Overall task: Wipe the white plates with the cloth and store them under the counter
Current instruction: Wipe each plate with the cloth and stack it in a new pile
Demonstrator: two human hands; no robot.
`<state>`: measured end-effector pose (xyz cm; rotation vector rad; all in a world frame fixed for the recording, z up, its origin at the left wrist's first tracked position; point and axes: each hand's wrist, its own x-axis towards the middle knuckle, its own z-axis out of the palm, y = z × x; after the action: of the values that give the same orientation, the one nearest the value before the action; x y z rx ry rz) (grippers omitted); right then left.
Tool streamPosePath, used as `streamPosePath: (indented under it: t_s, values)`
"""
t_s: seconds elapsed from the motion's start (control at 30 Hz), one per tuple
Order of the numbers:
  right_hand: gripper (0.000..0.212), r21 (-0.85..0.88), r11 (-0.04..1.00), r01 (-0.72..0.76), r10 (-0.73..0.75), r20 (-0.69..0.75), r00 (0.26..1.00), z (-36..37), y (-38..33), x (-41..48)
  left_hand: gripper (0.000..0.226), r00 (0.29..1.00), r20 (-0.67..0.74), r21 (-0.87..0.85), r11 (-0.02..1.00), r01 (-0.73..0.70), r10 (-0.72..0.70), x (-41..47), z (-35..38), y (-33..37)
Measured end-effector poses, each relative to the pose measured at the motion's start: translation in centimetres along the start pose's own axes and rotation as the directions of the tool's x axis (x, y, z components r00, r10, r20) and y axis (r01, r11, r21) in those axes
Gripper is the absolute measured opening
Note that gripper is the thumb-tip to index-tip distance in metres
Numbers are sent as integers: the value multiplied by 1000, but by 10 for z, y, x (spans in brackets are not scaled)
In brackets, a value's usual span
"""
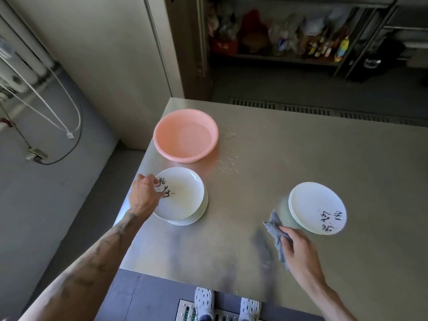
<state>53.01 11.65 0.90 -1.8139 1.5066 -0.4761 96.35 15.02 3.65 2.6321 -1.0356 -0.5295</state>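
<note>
A stack of several white plates (185, 198) with black brush writing sits near the left edge of the steel counter (266, 181). My left hand (144, 193) grips the left rim of the top plate, fingers curled over its edge. A shorter stack of white plates (315, 205), also with black writing, lies at the right. Just left of and below that stack, my right hand (298, 251) holds a crumpled grey cloth (275, 230) above the counter, apart from both stacks.
A pink plastic basin (162, 144) stands behind the left stack. Water drops lie on the counter beside the basin. A wall and cables are at the left, stocked shelves at the back. My feet stand by a floor drain (185, 309) below the counter's front edge.
</note>
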Motion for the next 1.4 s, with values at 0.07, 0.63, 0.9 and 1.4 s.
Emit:
streamPosePath:
  t_s: [0.07,0.63,0.9,1.4]
  values:
    - [36,7,1000,-3,3,4,1000,3,0,-5,28,1000,-10,-55,998,24,-25,3,-1,-2]
    - [40,97,991,97,-86,-109,990,-16,-23,-6,41,981,154,-539,842,-16,117,-76,15,40]
    - [32,19,1000,9,-7,-64,998,19,9,-18,48,912,315,-500,863,-74,261,-136,150,83]
    - [29,-252,966,65,-39,107,993,103,41,26,119,703,373,-141,786,-602,605,-128,222,33]
